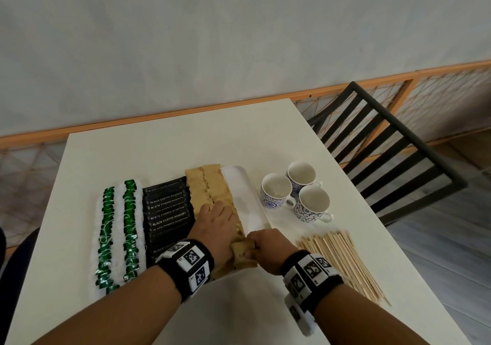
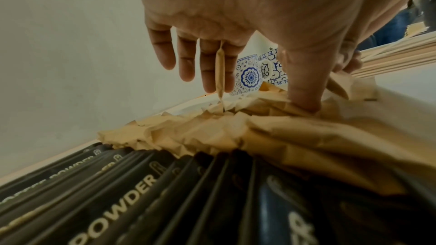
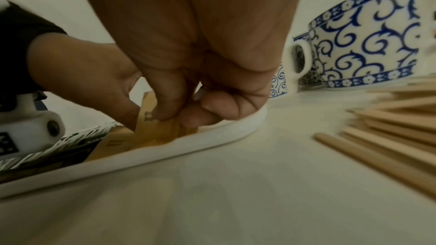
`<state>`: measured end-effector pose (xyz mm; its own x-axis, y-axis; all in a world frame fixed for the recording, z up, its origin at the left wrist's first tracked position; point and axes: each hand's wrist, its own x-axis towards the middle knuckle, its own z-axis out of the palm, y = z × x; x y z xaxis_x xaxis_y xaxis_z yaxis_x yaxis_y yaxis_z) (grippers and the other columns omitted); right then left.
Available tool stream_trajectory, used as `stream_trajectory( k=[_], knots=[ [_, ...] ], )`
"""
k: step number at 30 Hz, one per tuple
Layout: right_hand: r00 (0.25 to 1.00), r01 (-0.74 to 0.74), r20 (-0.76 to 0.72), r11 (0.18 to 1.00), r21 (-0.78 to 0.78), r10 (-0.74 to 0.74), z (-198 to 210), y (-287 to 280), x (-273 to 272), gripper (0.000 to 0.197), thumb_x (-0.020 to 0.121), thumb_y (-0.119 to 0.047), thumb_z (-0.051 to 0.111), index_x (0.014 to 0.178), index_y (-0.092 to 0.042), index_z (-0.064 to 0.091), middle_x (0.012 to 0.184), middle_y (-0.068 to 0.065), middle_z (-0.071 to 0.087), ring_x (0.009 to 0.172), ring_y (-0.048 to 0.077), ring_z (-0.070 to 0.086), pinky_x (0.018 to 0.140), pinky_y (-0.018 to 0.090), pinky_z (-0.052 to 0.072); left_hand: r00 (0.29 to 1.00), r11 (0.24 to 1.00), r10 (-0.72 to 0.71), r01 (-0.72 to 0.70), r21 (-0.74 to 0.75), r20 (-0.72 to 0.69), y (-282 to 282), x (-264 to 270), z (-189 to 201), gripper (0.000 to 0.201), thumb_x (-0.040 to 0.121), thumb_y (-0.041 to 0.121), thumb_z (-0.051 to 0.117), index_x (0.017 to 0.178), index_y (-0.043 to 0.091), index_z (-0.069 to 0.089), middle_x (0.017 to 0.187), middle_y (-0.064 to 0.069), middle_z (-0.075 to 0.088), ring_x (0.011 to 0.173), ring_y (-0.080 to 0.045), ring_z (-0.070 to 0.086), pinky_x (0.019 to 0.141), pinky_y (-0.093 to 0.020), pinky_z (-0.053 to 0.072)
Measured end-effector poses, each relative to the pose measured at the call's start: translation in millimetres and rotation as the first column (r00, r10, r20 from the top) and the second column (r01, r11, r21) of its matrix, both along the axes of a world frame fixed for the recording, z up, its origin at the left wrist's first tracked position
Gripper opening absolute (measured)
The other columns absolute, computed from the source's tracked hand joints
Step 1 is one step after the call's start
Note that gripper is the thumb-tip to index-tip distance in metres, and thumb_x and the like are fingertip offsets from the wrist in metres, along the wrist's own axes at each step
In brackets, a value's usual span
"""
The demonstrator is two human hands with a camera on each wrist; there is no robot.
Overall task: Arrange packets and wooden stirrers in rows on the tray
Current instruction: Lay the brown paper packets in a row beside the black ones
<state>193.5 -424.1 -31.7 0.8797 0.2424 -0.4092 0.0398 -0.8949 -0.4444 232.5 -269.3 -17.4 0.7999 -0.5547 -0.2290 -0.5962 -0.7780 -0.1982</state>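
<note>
Pale grey wall, orange-framed lattice rail, black slatted chair, white table, grey floor

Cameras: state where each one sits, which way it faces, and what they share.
Head: above, facing forward and down at the tray; both forearms show.
Left wrist: low over the black packets, facing along the left hand.
Right wrist: at table level, facing the right hand.
All three share the brown packets, cups and stirrers.

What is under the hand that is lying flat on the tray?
Brown paper packets in rows lie under the left hand; its thumb presses them down. The packets right beneath the palm are covered, as is the tray floor below them.
</note>
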Motion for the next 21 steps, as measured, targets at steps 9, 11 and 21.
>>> stream_trajectory(
  k=[9,11,21],
  knots=[
    [0.986,-0.164,-0.022,0.97,-0.177,0.163,6,10,16,0.014,0.094,-0.012,0.046,0.099,-0.007,0.059,0.114,0.017,0.062,0.106,0.032,0.058,0.078,0.032,0.04,0.993,0.975,0.109,-0.114,-0.192,-0.038,21,3,13,0.049,0.075,0.042,0.052,0.122,0.027,0.048,0.121,0.006,0.047,0.115,-0.019,0.04,0.093,-0.037,0.032],
    [0.992,-0.124,0.002,0.98,-0.158,0.126,7,12,17,0.006,0.094,-0.015,0.047,0.089,-0.015,0.051,0.112,0.017,0.063,0.1,0.03,0.058,0.081,0.032,0.043,0.986,0.946,0.148,-0.163,-0.282,-0.076,26,2,15,0.041,0.083,0.032,0.049,0.124,0.028,0.048,0.121,0.007,0.048,0.115,-0.018,0.04,0.094,-0.035,0.034],
    [0.98,0.195,0.01,0.962,0.189,-0.2,-9,8,7,0.02,0.087,-0.023,0.062,0.096,-0.021,0.044,0.08,-0.002,0.056,0.076,0.018,0.053,0.061,0.025,0.041,0.712,0.319,0.102,-0.685,-0.654,-0.695,48,-14,10,0.048,0.088,-0.001,0.058,0.118,0.036,0.046,0.107,0.003,0.062,0.081,-0.015,0.07,0.077,-0.028,0.057]
  ],
)
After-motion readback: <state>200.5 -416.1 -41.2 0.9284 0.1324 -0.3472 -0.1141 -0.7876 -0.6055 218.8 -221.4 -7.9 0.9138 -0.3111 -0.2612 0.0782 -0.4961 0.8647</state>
